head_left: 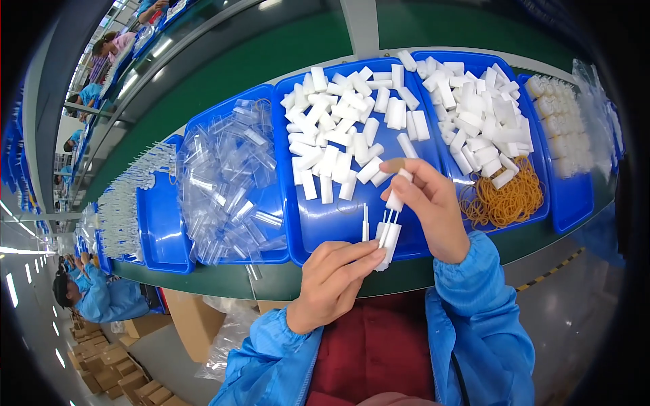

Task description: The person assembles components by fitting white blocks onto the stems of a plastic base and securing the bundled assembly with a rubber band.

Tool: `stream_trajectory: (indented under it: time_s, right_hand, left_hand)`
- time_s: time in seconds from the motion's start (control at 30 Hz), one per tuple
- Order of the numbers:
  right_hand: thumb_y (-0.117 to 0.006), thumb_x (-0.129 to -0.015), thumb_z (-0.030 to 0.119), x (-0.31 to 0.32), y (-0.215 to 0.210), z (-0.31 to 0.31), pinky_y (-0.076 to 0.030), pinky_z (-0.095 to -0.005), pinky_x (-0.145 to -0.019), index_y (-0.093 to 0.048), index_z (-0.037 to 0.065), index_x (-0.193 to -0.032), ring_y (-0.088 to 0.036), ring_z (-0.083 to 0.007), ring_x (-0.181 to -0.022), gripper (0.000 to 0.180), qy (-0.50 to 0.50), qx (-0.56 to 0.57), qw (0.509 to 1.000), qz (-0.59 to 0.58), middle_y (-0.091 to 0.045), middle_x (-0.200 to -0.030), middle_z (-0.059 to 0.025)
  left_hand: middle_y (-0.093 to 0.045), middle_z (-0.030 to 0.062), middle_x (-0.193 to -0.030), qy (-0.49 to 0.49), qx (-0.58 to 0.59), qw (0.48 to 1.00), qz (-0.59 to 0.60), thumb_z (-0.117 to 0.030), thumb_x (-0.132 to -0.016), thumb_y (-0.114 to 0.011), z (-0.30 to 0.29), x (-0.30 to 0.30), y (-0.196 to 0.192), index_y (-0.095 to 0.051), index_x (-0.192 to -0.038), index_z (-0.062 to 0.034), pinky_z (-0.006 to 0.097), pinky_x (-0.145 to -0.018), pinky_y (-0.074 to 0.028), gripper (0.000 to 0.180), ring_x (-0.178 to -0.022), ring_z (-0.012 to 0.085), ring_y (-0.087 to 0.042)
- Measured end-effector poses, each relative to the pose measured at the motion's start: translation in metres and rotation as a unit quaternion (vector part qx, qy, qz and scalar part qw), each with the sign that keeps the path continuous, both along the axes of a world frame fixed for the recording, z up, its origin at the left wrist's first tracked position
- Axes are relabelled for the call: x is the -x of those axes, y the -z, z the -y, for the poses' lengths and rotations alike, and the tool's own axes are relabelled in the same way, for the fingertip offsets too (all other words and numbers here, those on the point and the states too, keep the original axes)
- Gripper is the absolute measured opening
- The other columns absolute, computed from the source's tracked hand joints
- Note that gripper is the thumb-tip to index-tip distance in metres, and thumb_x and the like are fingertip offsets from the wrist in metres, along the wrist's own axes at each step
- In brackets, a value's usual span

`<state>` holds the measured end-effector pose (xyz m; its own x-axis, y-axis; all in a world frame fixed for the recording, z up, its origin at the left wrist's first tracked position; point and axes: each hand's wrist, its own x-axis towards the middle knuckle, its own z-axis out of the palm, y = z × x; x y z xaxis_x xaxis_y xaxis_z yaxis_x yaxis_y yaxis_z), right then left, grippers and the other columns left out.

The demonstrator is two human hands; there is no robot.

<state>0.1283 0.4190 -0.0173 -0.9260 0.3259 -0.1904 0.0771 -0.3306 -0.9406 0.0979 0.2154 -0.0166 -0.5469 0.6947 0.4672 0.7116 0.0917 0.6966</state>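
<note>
Right over the near edge of the middle blue plastic tray [321, 227], my right hand [430, 206] has a small white rectangular block [393, 201] pinched between thumb and fingers. Just below it, thin silvery metal rods [390, 216] rise from a white plastic piece [392, 237], gripped by my left hand [335, 277], fingers pressed together, at that same near edge. Do the rods enter the upper block? I can't tell at this size. My left fingers cover part of the lower piece, and just left of it a white pin with a thin tip [365, 230] has its foot hidden.

Loose white blocks [338, 122] heap the middle tray's far half. Left of that tray, clear plastic sleeves [230, 176] tangle and glare, single ones hard to pick out; farther left, pale spiky parts [125, 203] blur together. To its right, tan rubber bands [508, 196] lie nearest me beside a second white heap [477, 111]; farther right, a clear bag [596, 111] partly veils the edge. Under the middle tray runs the green worktop [271, 281]; below and left of it, cardboard boxes [193, 321] and a blue-jacketed person [108, 298], while the dark lens rim cuts off the room.
</note>
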Motion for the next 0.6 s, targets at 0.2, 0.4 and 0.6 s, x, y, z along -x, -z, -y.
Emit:
stream_trajectory:
  time_s: [0.2,0.4,0.6]
  right_hand:
    - [-0.063,-0.096,0.019,-0.004,0.006,0.000,-0.044,-0.0243,-0.074,-0.069,0.002,-0.109,-0.055,-0.0092,-0.083,0.022,-0.039,-0.166,0.985,-0.042,-0.062,-0.093,-0.0037]
    - [-0.068,-0.091,0.011,0.006,-0.002,0.004,-0.046,-0.0290,-0.076,-0.070,0.002,-0.100,-0.058,-0.0173,-0.084,0.013,0.014,-0.234,0.966,-0.105,-0.063,-0.095,-0.0078]
    - [-0.060,-0.092,0.002,-0.003,-0.002,-0.003,-0.046,-0.0303,-0.089,-0.068,-0.002,-0.102,-0.058,-0.0197,-0.100,0.013,-0.025,-0.241,0.968,-0.064,-0.064,-0.103,-0.0111]
  left_hand:
    - [-0.068,0.0088,-0.115,-0.002,0.011,1.000,-0.006,0.009,-0.068,-0.069,0.000,-0.002,-0.001,-0.070,-0.115,-0.0056,0.033,-0.076,-0.049,0.049,-0.087,0.0250,-0.062]
    - [-0.068,0.0064,-0.115,-0.024,0.055,0.995,-0.079,0.004,-0.071,-0.070,0.001,0.008,-0.007,-0.070,-0.114,-0.0075,0.032,-0.073,-0.047,0.044,-0.089,0.0227,-0.062]
    - [-0.069,0.0082,-0.117,-0.018,0.045,0.995,-0.088,-0.003,-0.074,-0.064,0.009,0.005,-0.006,-0.070,-0.112,-0.0066,0.035,-0.075,-0.048,0.038,-0.090,0.0245,-0.064]
